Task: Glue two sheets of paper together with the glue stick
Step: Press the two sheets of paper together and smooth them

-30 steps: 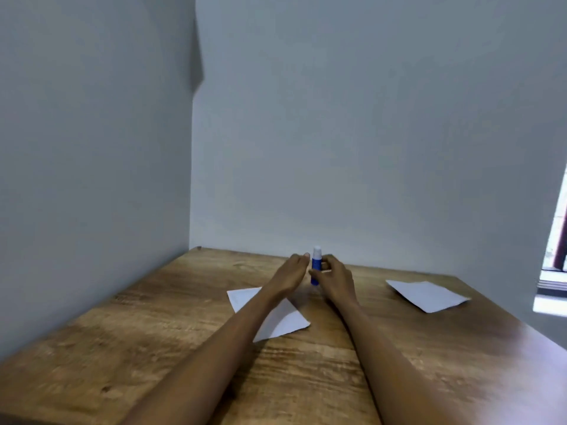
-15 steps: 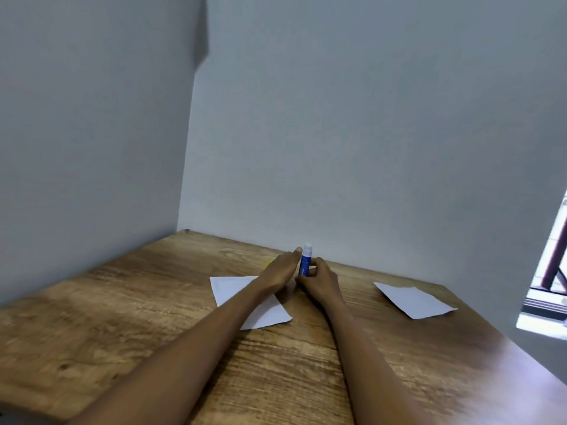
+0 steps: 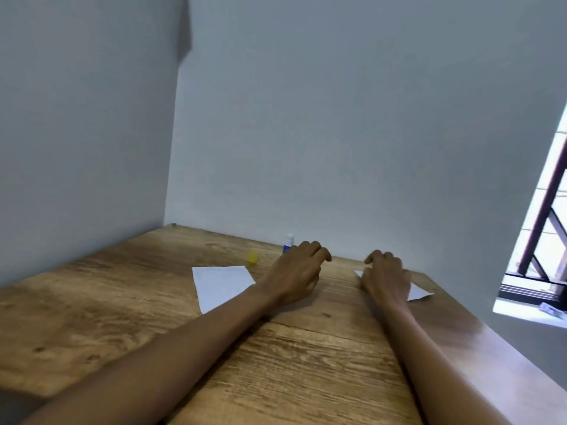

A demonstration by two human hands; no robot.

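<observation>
The blue glue stick (image 3: pixel 288 243) stands upright near the back wall with its white top showing, free of both hands. Its yellow cap (image 3: pixel 252 257) lies on the table to its left. One white sheet (image 3: pixel 221 283) lies flat left of centre, partly under my left forearm. My left hand (image 3: pixel 294 271) hovers just in front of the glue stick, fingers loosely curled, holding nothing. The second white sheet (image 3: pixel 418 292) lies at the right. My right hand (image 3: pixel 385 276) lies over its left part, fingers bent down toward the paper.
The wooden table (image 3: pixel 122 302) sits in a corner, with grey walls at the left and back. Its right edge runs diagonally near my right forearm. A window with bars (image 3: pixel 540 240) is beyond that edge.
Both hands have let go of the glue stick, which now stands alone. My right hand moved right onto the second sheet. The yellow cap is now visible on the table.
</observation>
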